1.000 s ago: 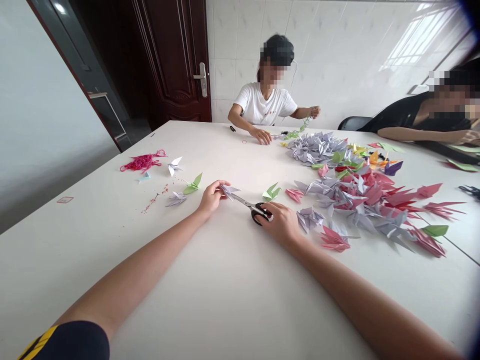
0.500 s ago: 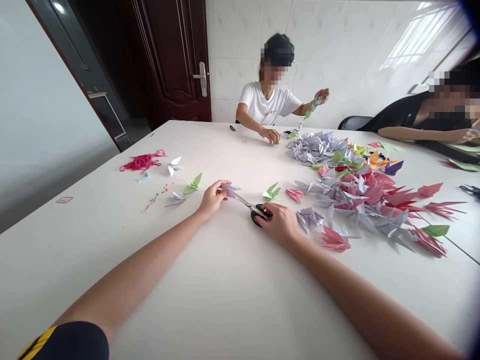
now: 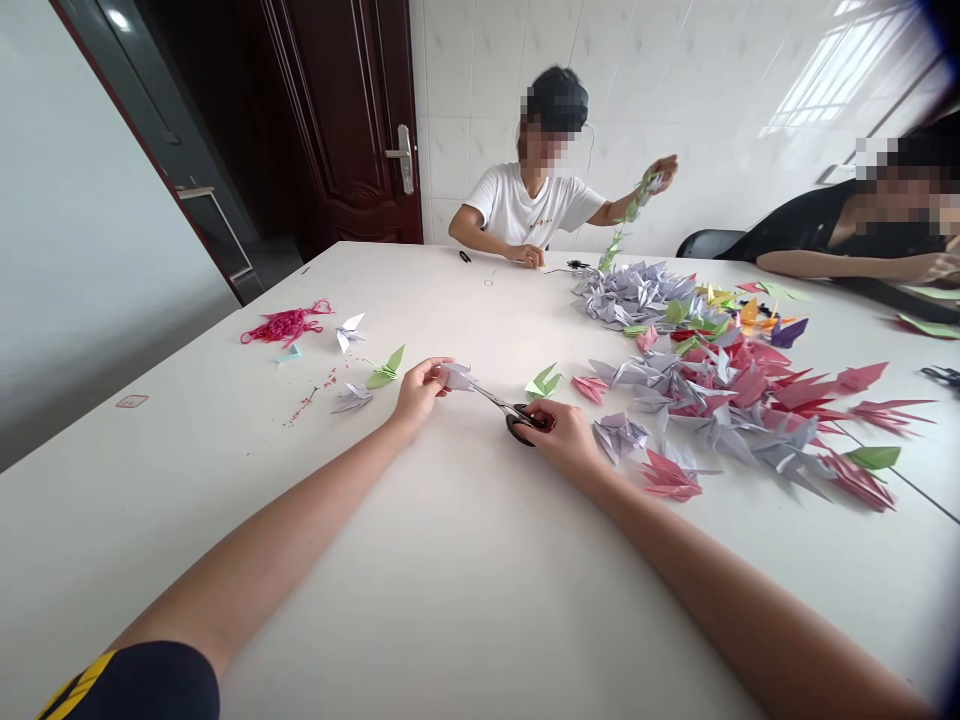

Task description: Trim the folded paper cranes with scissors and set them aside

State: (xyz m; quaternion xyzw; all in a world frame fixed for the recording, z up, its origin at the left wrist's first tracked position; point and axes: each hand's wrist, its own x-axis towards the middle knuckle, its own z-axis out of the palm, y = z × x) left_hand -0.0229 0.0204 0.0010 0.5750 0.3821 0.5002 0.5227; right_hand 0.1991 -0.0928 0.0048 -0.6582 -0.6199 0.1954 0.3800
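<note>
My left hand pinches a pale lavender paper crane between thumb and fingers, a little above the white table. The fingers of my right hand are through the black handles of a pair of scissors. The blade tips reach the right end of the crane; whether they cut into it I cannot tell. Left of my left hand lie a green crane, a lavender crane and a white one. A green crane and a pink one lie beyond my right hand.
A large heap of folded cranes covers the table's right side. Pink yarn lies tangled at the left. Across the table a person in white holds up a string of cranes. Another person leans on the table at right.
My right hand and the scissors have shifted slightly right, and the crane in my left hand has turned a little. The person opposite has raised the string and drawn the other hand back.
</note>
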